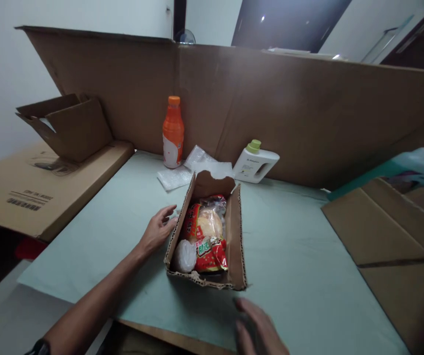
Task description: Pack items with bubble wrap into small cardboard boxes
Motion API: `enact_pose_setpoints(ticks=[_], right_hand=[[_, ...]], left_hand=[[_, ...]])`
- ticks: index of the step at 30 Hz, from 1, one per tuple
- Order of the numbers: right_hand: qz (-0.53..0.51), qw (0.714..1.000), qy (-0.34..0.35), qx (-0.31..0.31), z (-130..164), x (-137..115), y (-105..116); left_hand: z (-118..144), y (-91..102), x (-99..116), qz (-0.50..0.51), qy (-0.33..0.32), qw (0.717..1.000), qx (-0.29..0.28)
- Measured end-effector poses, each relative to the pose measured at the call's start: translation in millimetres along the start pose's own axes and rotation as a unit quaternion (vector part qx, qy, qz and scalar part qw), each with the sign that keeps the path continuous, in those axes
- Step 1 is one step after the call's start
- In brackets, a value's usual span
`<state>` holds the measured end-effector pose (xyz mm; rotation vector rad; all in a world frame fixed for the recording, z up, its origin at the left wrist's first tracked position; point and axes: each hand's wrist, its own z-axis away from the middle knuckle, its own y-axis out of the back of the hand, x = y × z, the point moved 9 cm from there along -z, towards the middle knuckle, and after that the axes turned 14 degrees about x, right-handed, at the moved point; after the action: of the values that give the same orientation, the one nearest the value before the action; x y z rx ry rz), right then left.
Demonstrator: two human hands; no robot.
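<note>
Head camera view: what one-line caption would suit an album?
Left hand touches an open cardboard box of snack packets; right hand hovers nearby.

orange bottle (173, 132), white jug (255, 165), bubble wrap (175, 177)

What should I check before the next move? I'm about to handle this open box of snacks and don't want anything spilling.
1. Left hand touching the cardboard box on its left wall: ok.
2. Right hand on the box: not ok, it is apart, near its front corner.
3. Snack packets lying inside the walls: ok.
4. Box flaps closed: not ok, top open.
5. Orange bottle and white jug apart from the box: ok.
6. Box bottom sound: cannot tell.
</note>
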<state>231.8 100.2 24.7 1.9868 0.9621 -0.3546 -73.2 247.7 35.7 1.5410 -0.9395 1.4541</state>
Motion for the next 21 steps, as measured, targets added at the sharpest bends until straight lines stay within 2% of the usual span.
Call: enact_pose_setpoints(ticks=[2,4,6,8,10,12,15,16,18,21], right_hand=[[0.013,0.999,-0.039,0.014,-32,11,5],[-0.008,0.999,-0.032,-0.005,-48,7,-9],[-0.033,0.999,-0.021,-0.034,-44,-4,-32],[-0.046,0.996,-0.027,-0.072,-23,-17,-58],[-0.059,0.993,-0.029,-0.096,-3,-30,-76],[-0.092,0.988,0.003,-0.125,9,-47,-85],[-0.137,0.975,0.056,-0.168,1,-54,-81],[-0.133,0.977,0.048,-0.160,-10,-45,-73],[-0.100,0.990,-0.018,-0.098,-41,-10,-51],[-0.066,0.988,-0.138,0.000,-87,44,-28]], left_hand=[[25,13.1,-8,0.009,0.011,1.000,0.004],[62,28.2,-20,0.014,0.017,1.000,0.008],[97,37.5,-31,0.004,0.016,1.000,0.005],[118,40.1,-40,-0.012,0.023,1.000,0.004],[116,38.5,-42,-0.009,0.032,0.999,0.008],[95,37.9,-34,0.011,0.027,0.999,0.017],[53,55.2,-22,0.018,0.019,0.996,0.082],[45,64.3,-20,0.007,0.020,0.994,0.107],[41,79.1,-19,-0.029,0.009,0.991,0.128],[63,78.5,-21,-0.058,-0.039,0.995,0.076]])
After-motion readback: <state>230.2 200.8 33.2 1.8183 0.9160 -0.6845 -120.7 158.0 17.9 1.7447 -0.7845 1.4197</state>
